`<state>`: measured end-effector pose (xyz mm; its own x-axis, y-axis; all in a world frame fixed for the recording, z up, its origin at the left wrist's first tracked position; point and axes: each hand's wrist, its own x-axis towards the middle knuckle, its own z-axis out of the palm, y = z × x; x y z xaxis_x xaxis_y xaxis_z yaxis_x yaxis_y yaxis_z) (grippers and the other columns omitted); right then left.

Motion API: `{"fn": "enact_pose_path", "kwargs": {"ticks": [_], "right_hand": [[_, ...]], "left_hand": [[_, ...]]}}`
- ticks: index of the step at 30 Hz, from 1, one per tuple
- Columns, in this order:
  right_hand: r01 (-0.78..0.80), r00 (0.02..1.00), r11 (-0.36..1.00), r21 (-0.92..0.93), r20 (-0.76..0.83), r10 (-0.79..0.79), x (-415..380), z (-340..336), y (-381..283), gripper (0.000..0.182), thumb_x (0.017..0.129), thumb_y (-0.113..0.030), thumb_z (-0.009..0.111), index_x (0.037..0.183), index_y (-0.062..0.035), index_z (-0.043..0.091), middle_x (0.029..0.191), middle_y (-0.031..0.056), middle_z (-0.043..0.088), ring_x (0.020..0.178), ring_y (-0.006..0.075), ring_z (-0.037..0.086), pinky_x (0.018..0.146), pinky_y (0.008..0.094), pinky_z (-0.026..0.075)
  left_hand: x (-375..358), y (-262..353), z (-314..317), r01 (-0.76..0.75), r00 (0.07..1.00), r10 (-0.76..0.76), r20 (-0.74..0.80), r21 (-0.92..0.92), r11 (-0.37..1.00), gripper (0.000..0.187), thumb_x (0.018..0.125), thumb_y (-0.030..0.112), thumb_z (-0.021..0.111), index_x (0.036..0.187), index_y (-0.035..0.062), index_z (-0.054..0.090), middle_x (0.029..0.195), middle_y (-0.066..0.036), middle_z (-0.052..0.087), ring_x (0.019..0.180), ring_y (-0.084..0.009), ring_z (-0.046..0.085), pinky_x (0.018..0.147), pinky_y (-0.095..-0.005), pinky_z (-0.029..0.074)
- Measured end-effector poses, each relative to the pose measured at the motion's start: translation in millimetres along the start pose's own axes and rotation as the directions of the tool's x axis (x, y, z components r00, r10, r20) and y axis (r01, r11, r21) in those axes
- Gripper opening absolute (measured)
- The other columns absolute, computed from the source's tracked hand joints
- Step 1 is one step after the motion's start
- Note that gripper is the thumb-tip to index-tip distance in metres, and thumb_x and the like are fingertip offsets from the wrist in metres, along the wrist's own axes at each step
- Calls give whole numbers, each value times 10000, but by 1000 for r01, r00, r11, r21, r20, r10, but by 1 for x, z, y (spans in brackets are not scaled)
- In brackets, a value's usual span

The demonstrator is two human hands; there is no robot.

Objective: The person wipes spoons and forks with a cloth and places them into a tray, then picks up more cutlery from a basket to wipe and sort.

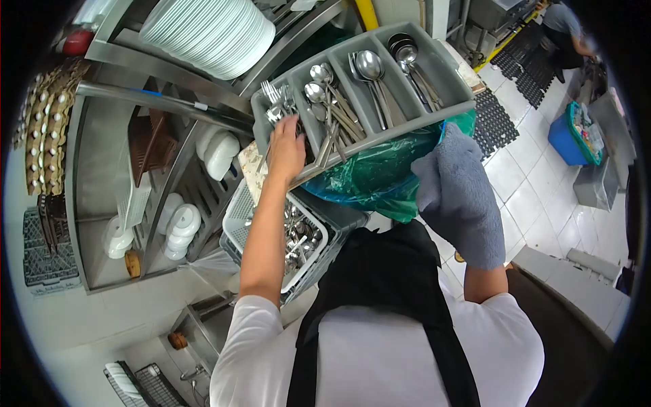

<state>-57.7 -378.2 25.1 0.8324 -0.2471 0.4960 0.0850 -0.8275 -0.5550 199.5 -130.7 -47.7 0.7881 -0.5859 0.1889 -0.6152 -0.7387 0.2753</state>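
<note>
A grey cutlery tray (330, 161) with several compartments lies in front of me. My left hand (286, 150) is at its leftmost compartment, touching the forks (274, 92); its fingertips are partly lost among the cutlery, and I cannot tell whether it grips any. Spoons (369, 66) lie in the middle compartments and ladles (405, 53) in the right one. A grey cloth (468, 197) covers my right hand, to the right of the tray, so its fingers are hidden. Below the tray on the left, a grey basket (317, 252) holds loose cutlery.
Stacked white plates (207, 37) stand on the metal shelf at the upper left, with bowls (183, 227) lower down. Green plastic bag (369, 180) hangs beneath the tray. Another person (564, 30) is at the far upper right, near a blue bin (566, 139).
</note>
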Motion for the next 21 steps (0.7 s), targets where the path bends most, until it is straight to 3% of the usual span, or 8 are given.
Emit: {"fn": "enact_pose_path", "kwargs": {"ticks": [3,5,7,11,13,14,17,21], "right_hand": [[39,999,999,8,-21,-39,1,-1,6,317,700,13,659,1002,46,569,886,171,570,878,376,552,849,438,427],[47,999,999,11,-26,-47,3,0,11,303,696,9,672,984,36,580,894,169,569,887,370,555,855,437,429],[60,998,998,9,-30,-60,6,-2,16,289,692,4,684,965,27,590,903,166,568,895,363,557,861,435,431],[83,996,997,-3,-34,-83,9,2,25,263,683,-6,709,927,7,611,920,161,567,912,350,562,873,431,435],[97,995,995,-5,-38,-97,9,5,25,250,679,-10,722,908,-3,621,928,158,566,921,344,565,880,429,436],[98,995,995,2,-34,-98,10,4,26,269,677,-12,724,923,-1,615,935,161,565,928,347,564,885,430,435],[87,996,996,24,-17,-87,11,2,23,328,670,-16,731,968,5,595,958,172,563,951,357,561,901,433,430],[91,996,994,52,1,-91,13,1,20,407,661,-23,741,1028,12,568,989,186,560,980,370,557,921,437,423]], "left_hand": [[-2,11,-11,38,999,-38,4,-181,983,463,860,180,603,1293,44,514,1398,-216,412,1282,-419,374,1079,-451,307],[-15,15,-21,76,994,-67,-92,101,992,496,838,163,630,1307,51,509,1405,-218,406,1276,-423,383,1079,-424,319],[-21,10,-22,124,978,-91,-187,178,976,494,826,173,648,1287,47,521,1368,-215,442,1260,-410,403,1056,-416,346],[-19,10,-31,247,969,-232,-85,310,918,407,841,198,618,1204,23,559,1158,-201,580,1112,-396,529,933,-472,427],[-13,12,-33,309,921,-368,125,338,889,317,827,107,560,1123,-2,588,1091,-215,604,985,-417,605,829,-481,491],[-15,-1,-25,226,956,-279,93,376,899,262,827,128,522,1011,-15,642,1004,-227,647,876,-418,644,770,-482,517],[-12,5,-33,294,881,-416,227,426,855,314,844,272,578,933,-9,684,952,-241,667,922,-418,632,815,-483,496],[-5,11,-37,290,877,-412,247,412,864,355,860,318,552,896,-4,697,937,-245,673,907,-431,637,816,-486,497]]}}
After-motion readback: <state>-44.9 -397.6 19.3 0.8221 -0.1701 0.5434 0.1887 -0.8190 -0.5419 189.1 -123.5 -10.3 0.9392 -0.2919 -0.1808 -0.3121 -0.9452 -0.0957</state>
